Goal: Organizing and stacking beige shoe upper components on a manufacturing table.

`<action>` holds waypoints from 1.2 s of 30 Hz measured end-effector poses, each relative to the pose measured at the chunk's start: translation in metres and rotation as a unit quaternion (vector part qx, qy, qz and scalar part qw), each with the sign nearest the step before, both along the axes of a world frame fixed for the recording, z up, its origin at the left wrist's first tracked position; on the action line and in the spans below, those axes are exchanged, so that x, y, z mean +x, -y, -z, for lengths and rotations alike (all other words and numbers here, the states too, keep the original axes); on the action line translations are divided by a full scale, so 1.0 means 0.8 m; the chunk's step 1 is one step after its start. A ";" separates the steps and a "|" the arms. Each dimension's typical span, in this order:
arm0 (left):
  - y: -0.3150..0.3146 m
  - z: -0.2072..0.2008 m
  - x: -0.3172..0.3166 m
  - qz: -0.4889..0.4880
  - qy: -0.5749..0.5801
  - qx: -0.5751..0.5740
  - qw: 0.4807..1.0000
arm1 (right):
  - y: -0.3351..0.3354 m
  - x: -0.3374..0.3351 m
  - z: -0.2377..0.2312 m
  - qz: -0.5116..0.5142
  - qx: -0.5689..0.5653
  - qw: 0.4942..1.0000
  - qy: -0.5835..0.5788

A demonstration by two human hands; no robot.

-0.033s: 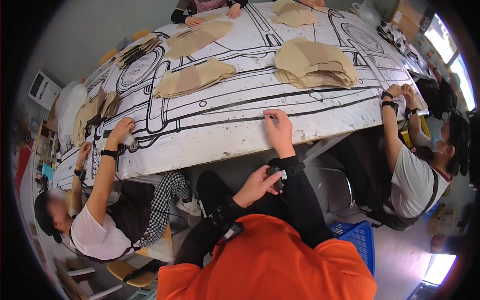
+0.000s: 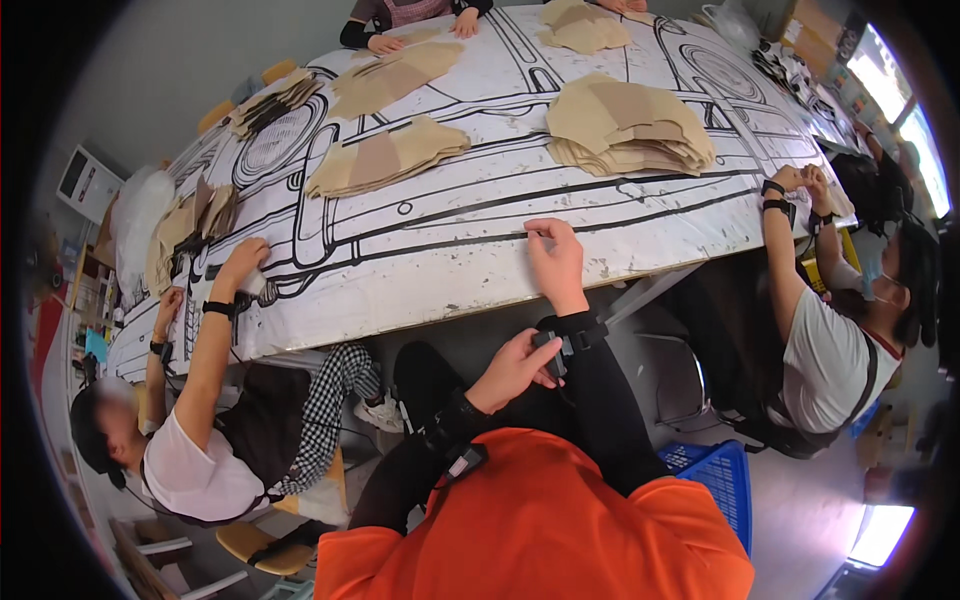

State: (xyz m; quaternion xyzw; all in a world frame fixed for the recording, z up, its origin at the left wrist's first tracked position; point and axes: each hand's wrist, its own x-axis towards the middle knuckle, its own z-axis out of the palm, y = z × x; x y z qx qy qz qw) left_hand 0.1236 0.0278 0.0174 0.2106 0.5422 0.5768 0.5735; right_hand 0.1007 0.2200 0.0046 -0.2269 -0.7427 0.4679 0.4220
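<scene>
My left hand (image 2: 508, 374) is closed on a small black device (image 2: 549, 352) strapped at my right wrist, its thumb and fingers gripping the casing. My right hand (image 2: 557, 262) is raised at the near edge of the table (image 2: 450, 285), fingers loosely curled with a gap to the thumb, and nothing shows in it. Black bands circle both my wrists. Beyond my right hand lie a large stack of tan fabric pieces (image 2: 630, 125) and, further left, a smaller stack of tan pieces (image 2: 390, 158).
A seated person in white (image 2: 205, 455) reaches over the table at left; another seated person (image 2: 830, 370) works at right. A person's hands (image 2: 466, 22) rest at the far edge. More tan stacks (image 2: 395, 80) lie beyond. A blue basket (image 2: 722, 490) stands beside me at right.
</scene>
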 end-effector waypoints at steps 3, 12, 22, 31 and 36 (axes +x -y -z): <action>0.001 -0.020 -0.004 -0.015 0.098 -0.019 0.995 | 0.012 0.003 -0.005 0.002 0.085 0.996 -0.010; 0.011 -0.043 0.004 -0.011 -0.046 -0.062 0.997 | 0.028 -0.002 -0.015 -0.023 0.322 0.946 0.032; 0.024 -0.023 -0.026 0.061 0.007 -0.037 0.997 | 0.025 -0.009 -0.005 -0.018 0.280 0.960 0.027; 0.048 -0.021 -0.207 -0.333 -0.310 0.135 0.880 | 0.012 -0.003 -0.006 -0.013 0.295 0.955 0.023; 0.069 0.019 -0.252 -0.446 -0.272 0.143 0.841 | 0.020 0.005 -0.022 -0.052 0.350 0.935 0.034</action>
